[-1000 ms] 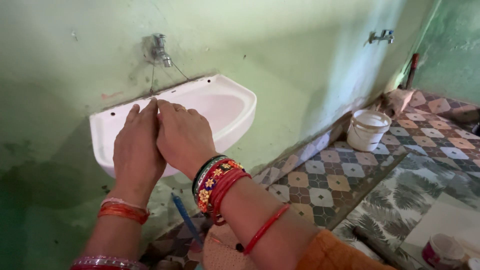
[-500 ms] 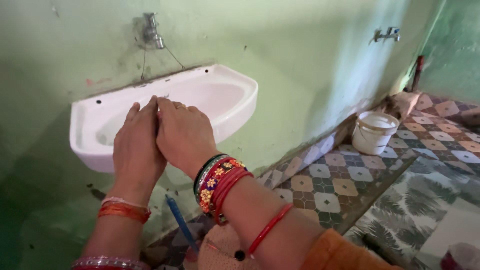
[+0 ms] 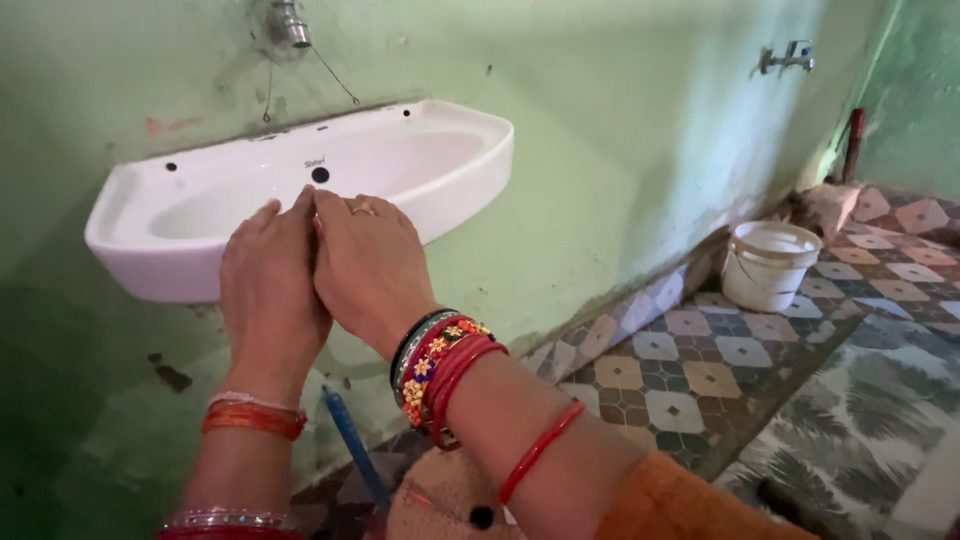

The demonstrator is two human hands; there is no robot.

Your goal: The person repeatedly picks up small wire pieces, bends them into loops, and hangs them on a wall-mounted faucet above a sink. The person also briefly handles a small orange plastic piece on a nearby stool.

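Observation:
My left hand (image 3: 268,290) and my right hand (image 3: 368,265) are pressed side by side, fingers extended and together, over the front rim of a white wall-mounted sink (image 3: 440,165). Neither hand holds anything. A ring shows on my right hand. Red and multicoloured bangles (image 3: 440,368) circle my right wrist, orange ones (image 3: 252,416) my left. A metal tap (image 3: 290,22) juts from the green wall above the basin; no water is visible running.
A white bucket (image 3: 768,264) stands on the patterned tile floor (image 3: 700,380) by the wall at right. A second tap (image 3: 790,55) is mounted farther right. A blue pipe (image 3: 355,455) runs down under the sink.
The view has shifted closer and lower toward the sink; my hands have stayed pressed together and now sit over the basin's front rim.

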